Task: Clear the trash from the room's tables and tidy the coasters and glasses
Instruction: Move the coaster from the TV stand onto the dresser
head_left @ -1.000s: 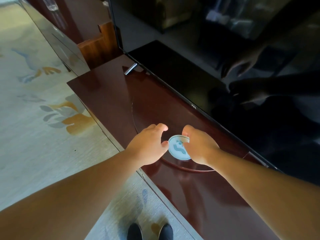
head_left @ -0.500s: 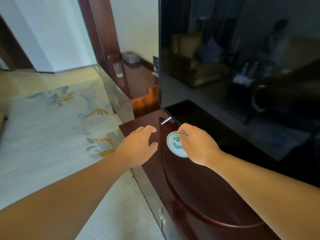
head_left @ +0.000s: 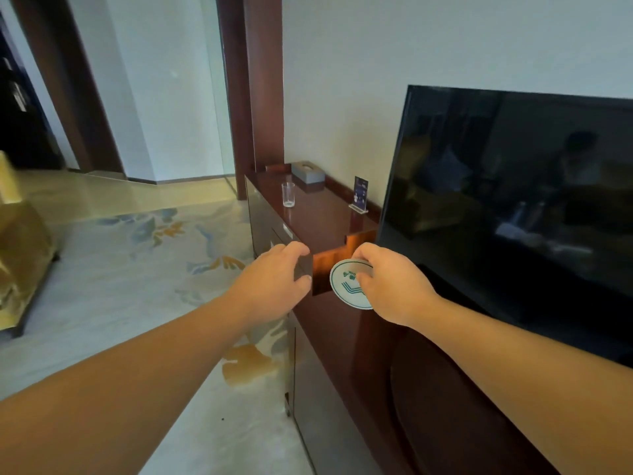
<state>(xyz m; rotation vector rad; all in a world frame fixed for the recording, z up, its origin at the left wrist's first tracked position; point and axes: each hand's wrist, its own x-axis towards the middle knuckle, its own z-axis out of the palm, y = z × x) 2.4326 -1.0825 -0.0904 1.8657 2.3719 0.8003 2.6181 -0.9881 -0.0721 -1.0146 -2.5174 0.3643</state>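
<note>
My right hand (head_left: 387,286) pinches a round white coaster (head_left: 346,286) with a teal print and holds it in the air above the dark red cabinet top (head_left: 363,341). Beside it, to the left, my left hand (head_left: 274,282) hovers with loosely curled fingers and holds nothing. A clear empty glass (head_left: 288,194) stands upright on the higher sideboard (head_left: 318,217) further back, well beyond both hands.
A large black TV (head_left: 513,207) fills the right side on the cabinet. On the sideboard sit a grey tissue box (head_left: 307,172) and a small blue card in a stand (head_left: 359,195). Patterned carpet (head_left: 120,269) lies left, with a yellow armchair (head_left: 20,248) at the edge.
My right hand has lifted the coaster off the cabinet top. My view has swung up and to the left, bringing the sideboard with the glass into sight. The left hand stays beside the coaster.
</note>
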